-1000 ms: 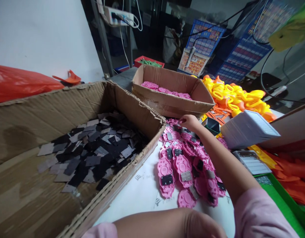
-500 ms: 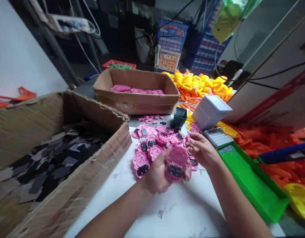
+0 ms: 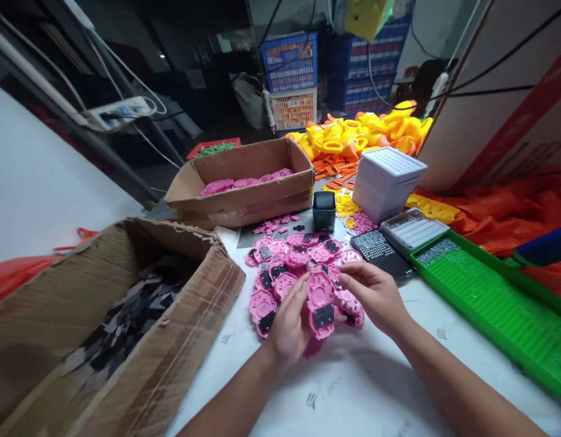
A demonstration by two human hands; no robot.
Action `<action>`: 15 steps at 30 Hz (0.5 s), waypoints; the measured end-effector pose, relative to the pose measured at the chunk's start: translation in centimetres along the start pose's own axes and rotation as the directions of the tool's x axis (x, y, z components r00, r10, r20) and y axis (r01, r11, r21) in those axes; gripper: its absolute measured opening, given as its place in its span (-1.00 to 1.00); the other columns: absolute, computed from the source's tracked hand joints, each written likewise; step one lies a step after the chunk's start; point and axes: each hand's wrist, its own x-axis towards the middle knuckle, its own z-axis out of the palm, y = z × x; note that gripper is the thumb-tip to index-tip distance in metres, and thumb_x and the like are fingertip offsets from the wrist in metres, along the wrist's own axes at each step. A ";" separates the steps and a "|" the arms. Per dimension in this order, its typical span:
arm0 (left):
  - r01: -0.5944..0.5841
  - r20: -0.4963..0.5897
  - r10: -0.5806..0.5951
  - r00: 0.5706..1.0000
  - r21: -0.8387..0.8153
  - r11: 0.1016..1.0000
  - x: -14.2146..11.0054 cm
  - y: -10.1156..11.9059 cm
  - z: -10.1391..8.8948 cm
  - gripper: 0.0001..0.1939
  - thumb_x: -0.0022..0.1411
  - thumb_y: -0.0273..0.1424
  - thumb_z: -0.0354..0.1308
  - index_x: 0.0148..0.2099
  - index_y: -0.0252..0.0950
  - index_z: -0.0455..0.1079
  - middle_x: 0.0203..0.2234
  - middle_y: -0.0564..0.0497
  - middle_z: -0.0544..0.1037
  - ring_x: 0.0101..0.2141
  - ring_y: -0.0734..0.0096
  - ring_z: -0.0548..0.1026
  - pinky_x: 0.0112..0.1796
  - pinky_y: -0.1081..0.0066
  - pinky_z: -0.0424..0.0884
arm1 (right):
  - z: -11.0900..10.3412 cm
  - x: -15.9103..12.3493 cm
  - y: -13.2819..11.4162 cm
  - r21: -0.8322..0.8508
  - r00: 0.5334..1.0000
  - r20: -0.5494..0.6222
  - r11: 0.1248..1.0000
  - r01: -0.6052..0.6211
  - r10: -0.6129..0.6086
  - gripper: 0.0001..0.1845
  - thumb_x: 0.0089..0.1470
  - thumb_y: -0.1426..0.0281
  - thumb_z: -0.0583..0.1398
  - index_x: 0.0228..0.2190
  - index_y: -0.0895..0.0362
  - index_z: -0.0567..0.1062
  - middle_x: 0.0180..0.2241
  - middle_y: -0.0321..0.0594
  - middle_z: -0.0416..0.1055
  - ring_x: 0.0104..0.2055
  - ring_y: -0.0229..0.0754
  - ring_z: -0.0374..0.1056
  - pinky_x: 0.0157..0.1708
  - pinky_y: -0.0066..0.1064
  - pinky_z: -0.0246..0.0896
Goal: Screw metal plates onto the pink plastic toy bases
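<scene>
My left hand (image 3: 288, 325) is closed around a pink plastic casing (image 3: 320, 290), which has a flower-like outline and a black rectangular piece (image 3: 323, 316) in its lower part. More pink shows beneath the held casing, but how many pieces are there I cannot tell. Just to its right, my right hand (image 3: 376, 295) has thumb and fingertips drawn together; whatever they pinch is too small or hidden to make out. Behind both hands, several similar pink casings (image 3: 262, 302) lie in a heap on the white-covered table (image 3: 353, 388), many with black pieces in them.
At left stands a cardboard box (image 3: 207, 285) of dark flat pieces; another box (image 3: 244, 203) behind holds pink parts. A dark green cup (image 3: 325, 218), white tray stack (image 3: 385, 188), black grid tray (image 3: 383, 255) and green tray (image 3: 490, 315) stand right. Yellow parts (image 3: 362, 133) are piled behind.
The view has turned to the right. My right fingertips have moved down from beside the heap to near the held casing, which my left hand has tilted more upright.
</scene>
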 end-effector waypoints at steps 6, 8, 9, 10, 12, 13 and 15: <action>0.075 -0.010 -0.074 0.997 0.011 0.997 0.4 -0.9 -0.5 -0.62 0.21 -0.40 0.18 0.09 -0.27 0.31 -0.12 -0.08 0.54 -0.10 0.23 0.51 -0.03 0.25 0.41 | 0.3 -0.2 0.3 -0.278 0.962 0.057 0.922 0.271 -0.265 -0.85 0.02 0.38 0.26 -0.28 0.02 0.56 -0.34 -0.18 0.48 -0.29 -0.17 0.40 -0.25 -0.30 0.34; 0.092 0.007 -0.092 0.996 0.010 0.996 0.5 -0.9 -0.6 -0.62 0.23 -0.41 0.16 0.09 -0.28 0.31 -0.13 -0.09 0.54 -0.12 0.25 0.53 -0.05 0.26 0.43 | 0.2 -0.1 0.6 -0.317 0.933 0.110 0.877 0.361 -0.344 -0.80 0.03 0.41 0.24 -0.23 0.02 0.55 -0.30 -0.17 0.48 -0.25 -0.18 0.40 -0.23 -0.31 0.35; 0.091 0.011 -0.091 0.996 0.009 0.996 0.6 -0.9 -0.6 -0.64 0.24 -0.41 0.15 0.09 -0.28 0.31 -0.12 -0.09 0.53 -0.12 0.26 0.53 -0.05 0.26 0.43 | 0.2 0.0 0.7 -0.327 0.917 0.137 0.856 0.399 -0.375 -0.78 0.05 0.43 0.23 -0.21 0.02 0.54 -0.29 -0.17 0.47 -0.24 -0.19 0.40 -0.23 -0.32 0.36; 0.085 0.017 -0.085 0.996 0.010 0.996 0.6 -0.8 -0.6 -0.66 0.25 -0.41 0.13 0.08 -0.28 0.32 -0.11 -0.09 0.53 -0.12 0.26 0.52 -0.05 0.27 0.43 | 0.2 0.1 0.8 -0.335 0.902 0.161 0.838 0.432 -0.401 -0.77 0.07 0.45 0.20 -0.20 0.02 0.54 -0.29 -0.17 0.46 -0.24 -0.20 0.40 -0.24 -0.34 0.36; 0.068 0.041 -0.068 0.997 0.014 0.998 0.7 -0.7 -0.6 -0.71 0.27 -0.41 0.11 0.04 -0.29 0.35 -0.09 -0.08 0.52 -0.09 0.26 0.50 -0.04 0.29 0.42 | 0.0 0.1 0.9 -0.347 0.880 0.193 0.809 0.475 -0.434 -0.75 0.10 0.48 0.16 -0.18 0.02 0.52 -0.29 -0.18 0.45 -0.25 -0.22 0.40 -0.26 -0.37 0.36; 0.063 0.058 -0.064 0.996 0.018 0.998 0.7 -0.6 -0.6 -0.73 0.27 -0.40 0.10 0.02 -0.30 0.37 -0.09 -0.08 0.52 -0.08 0.26 0.50 -0.04 0.29 0.42 | 0.0 0.1 0.8 -0.350 0.874 0.202 0.801 0.485 -0.441 -0.75 0.11 0.49 0.14 -0.18 0.02 0.51 -0.30 -0.18 0.44 -0.26 -0.24 0.39 -0.28 -0.39 0.36; 0.072 0.102 -0.074 0.992 0.022 0.997 0.7 -0.4 -0.5 -0.75 0.28 -0.39 0.09 -0.01 -0.31 0.38 -0.09 -0.08 0.52 -0.08 0.24 0.49 -0.04 0.28 0.41 | -0.1 0.1 0.6 -0.369 0.859 0.221 0.776 0.511 -0.461 -0.78 0.12 0.49 0.15 -0.21 0.03 0.52 -0.33 -0.20 0.40 -0.30 -0.26 0.37 -0.34 -0.42 0.35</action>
